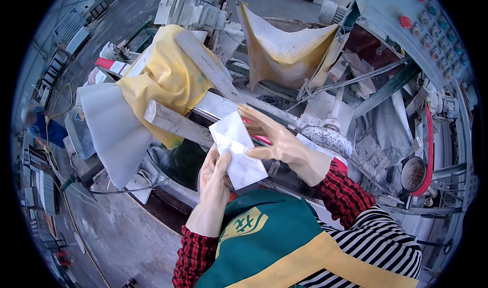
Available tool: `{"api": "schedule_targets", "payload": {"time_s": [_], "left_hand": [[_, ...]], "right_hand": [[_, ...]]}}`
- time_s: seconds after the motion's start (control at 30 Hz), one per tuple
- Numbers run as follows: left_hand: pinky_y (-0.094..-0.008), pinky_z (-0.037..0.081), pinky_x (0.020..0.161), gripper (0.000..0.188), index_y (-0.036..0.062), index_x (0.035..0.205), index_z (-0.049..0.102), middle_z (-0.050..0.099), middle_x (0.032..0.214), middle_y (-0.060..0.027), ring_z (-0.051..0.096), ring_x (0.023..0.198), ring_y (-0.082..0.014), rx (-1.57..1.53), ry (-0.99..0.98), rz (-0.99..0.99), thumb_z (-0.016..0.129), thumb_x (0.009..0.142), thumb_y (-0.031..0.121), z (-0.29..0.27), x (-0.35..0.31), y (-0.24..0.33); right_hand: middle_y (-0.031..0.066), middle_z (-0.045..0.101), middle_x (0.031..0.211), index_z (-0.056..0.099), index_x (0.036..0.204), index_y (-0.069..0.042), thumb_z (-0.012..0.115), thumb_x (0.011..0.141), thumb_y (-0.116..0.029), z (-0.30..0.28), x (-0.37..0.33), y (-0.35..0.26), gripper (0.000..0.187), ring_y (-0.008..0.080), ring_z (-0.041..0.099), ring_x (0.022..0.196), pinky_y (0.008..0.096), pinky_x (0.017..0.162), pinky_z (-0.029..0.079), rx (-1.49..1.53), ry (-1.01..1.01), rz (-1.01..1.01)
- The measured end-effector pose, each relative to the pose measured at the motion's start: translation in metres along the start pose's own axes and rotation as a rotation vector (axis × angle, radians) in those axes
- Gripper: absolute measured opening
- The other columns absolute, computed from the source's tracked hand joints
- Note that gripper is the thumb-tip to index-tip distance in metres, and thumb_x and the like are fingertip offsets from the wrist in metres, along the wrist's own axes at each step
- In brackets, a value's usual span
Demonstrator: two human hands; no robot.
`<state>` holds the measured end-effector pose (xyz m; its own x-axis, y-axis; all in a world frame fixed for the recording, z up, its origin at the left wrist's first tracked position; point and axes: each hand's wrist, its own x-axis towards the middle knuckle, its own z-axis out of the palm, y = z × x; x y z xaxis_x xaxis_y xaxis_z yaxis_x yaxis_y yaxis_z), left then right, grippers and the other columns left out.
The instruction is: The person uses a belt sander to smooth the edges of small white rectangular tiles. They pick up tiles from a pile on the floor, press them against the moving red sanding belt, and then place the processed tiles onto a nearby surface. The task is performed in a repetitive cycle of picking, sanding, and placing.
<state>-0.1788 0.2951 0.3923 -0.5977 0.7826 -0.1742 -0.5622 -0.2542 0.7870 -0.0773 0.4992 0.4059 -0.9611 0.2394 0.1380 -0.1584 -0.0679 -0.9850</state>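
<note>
A rectangular white marble tile [238, 144] with faint grey veining is held tilted in front of my chest, its polished face catching the light. My left hand [211, 183], in a cream rubber glove, grips the tile's lower left edge, thumb over the face and fingers mostly hidden behind. On the other side, my right hand [284, 146], gloved alike, has its fingers stretched out and its thumb apart. Its fingertips lie along the tile's upper right edge, and the thumb tip reaches the face; how firmly they touch I cannot tell.
Beyond my hands stands a machine with a metal rail, wooden bars [175, 122] and a yellow cloth [170, 74]. A control panel [427, 31] with several buttons is at upper right. A round dusty part [325, 138] sits right of my hands. Another person [46, 125] is far left.
</note>
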Motion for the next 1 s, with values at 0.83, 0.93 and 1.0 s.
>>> {"api": "schedule_targets", "payload": {"time_s": [0.83, 0.93, 1.0], "left_hand": [[-0.0385, 0.061, 0.106, 0.065, -0.0007, 0.165, 0.041, 0.065, 0.148, -0.0136, 0.070, 0.129, -0.0212, -0.026, 0.143, 0.038, 0.069, 0.110, 0.020, -0.022, -0.011, 0.001], [-0.0385, 0.059, 0.106, 0.072, -0.0001, 0.168, 0.037, 0.065, 0.146, -0.0146, 0.069, 0.128, -0.0222, 0.108, 0.132, 0.051, 0.071, 0.108, 0.019, -0.024, -0.011, 0.003], [-0.0381, 0.057, 0.106, 0.081, 0.0003, 0.169, 0.033, 0.066, 0.145, -0.0150, 0.068, 0.127, -0.0227, 0.266, 0.096, 0.060, 0.077, 0.104, 0.020, -0.019, -0.011, 0.011]], "right_hand": [[0.0157, 0.064, 0.152, 0.045, 0.165, 0.000, 0.080, 0.101, -0.015, 0.036, -0.021, 0.019, 0.074, 0.0245, 0.059, 0.141, 0.0407, 0.119, 0.046, 0.100, -0.019, 0.086], [0.0132, 0.069, 0.145, 0.038, 0.170, -0.001, 0.074, 0.106, -0.020, 0.034, -0.027, 0.009, 0.076, 0.0181, 0.067, 0.128, 0.0350, 0.109, 0.054, 0.161, -0.044, 0.280], [0.0097, 0.071, 0.141, 0.034, 0.172, -0.003, 0.068, 0.110, -0.024, 0.032, -0.025, 0.014, 0.074, 0.0137, 0.071, 0.118, 0.0293, 0.098, 0.057, 0.237, -0.090, 0.293]]}}
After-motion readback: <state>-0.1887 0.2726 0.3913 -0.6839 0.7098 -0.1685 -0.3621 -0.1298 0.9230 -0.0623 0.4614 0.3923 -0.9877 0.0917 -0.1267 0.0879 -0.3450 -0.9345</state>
